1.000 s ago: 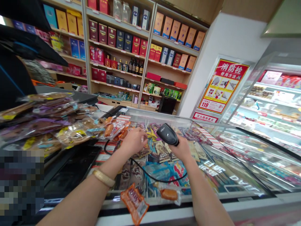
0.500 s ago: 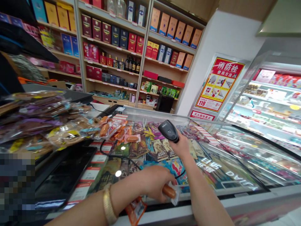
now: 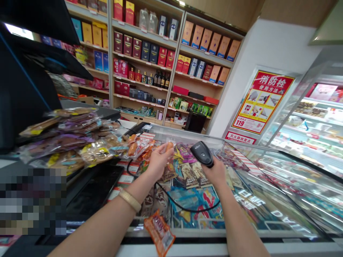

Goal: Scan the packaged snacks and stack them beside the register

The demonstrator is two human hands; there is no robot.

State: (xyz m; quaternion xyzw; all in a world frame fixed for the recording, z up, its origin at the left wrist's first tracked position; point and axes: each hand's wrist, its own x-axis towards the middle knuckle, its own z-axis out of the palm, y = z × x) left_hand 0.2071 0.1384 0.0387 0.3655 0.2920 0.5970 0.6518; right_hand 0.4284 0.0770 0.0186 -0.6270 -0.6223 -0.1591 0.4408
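My left hand (image 3: 158,161), with a gold bracelet at the wrist, pinches a small wrapped sausage (image 3: 169,146) above the glass counter. My right hand (image 3: 216,172) is wrapped round the handle of a black barcode scanner (image 3: 201,152), whose cable (image 3: 187,210) loops over the glass. Left of my left hand lies a heap of orange and clear sausage packs (image 3: 135,147). An orange snack packet (image 3: 160,233) rests at the counter's front edge, between my forearms.
Packaged brown snacks (image 3: 72,137) are piled at the left, beside a black flat screen (image 3: 93,187) and a dark monitor (image 3: 24,82). Snack bags show under the glass. Shelves of boxes (image 3: 144,53) and a refrigerated case (image 3: 318,117) stand behind.
My left hand has moved up and away from the front edge, carrying the sausage to near the heap. My right hand still holds the scanner. The view has shifted left.
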